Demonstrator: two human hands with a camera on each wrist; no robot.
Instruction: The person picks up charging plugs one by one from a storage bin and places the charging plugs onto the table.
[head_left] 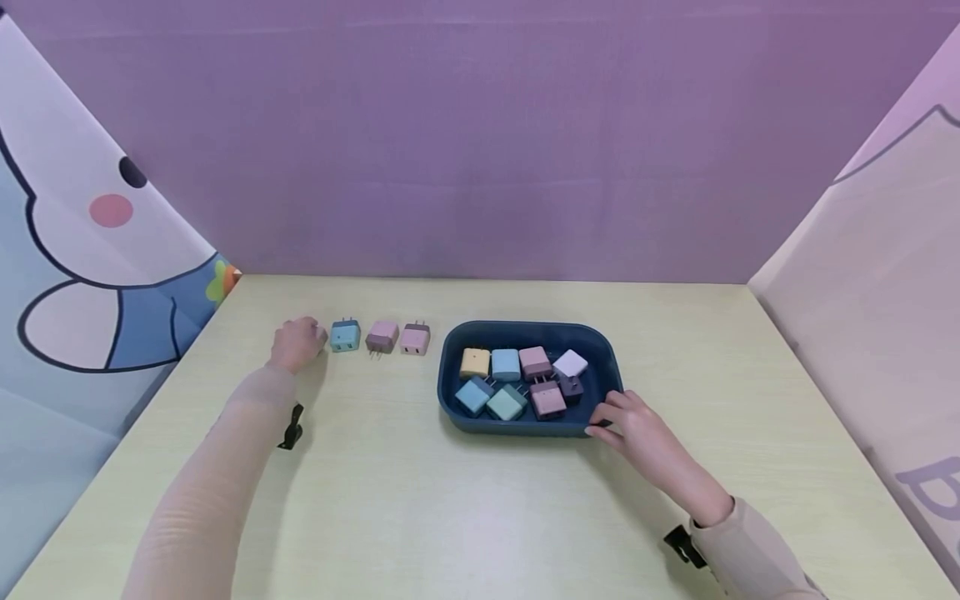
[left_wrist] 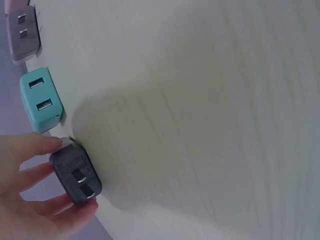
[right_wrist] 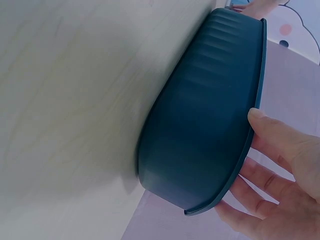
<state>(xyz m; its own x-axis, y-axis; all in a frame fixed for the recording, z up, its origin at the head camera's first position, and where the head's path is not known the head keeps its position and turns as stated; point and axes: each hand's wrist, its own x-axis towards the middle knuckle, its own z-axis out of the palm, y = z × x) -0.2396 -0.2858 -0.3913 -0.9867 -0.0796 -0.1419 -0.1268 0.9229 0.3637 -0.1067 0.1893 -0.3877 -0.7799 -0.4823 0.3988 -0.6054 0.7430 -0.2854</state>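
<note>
A pale, light-wood table (head_left: 375, 492) with faint grain runs back to a plain purple wall covering (head_left: 480, 150), which rises along its far edge and shows faint horizontal creases. Beyond the table's left edge slants a light-blue panel (head_left: 45, 442) printed with a white cartoon figure (head_left: 82, 150): black eye, pink cheek, blue clothing, and a green-and-orange patch (head_left: 219, 282) by the far left corner. Along the right edge stands a whitish panel (head_left: 877, 333) with a purple letter-like shape (head_left: 924, 472). Soft light leaves a pale sheen toward the table's near edge.
</note>
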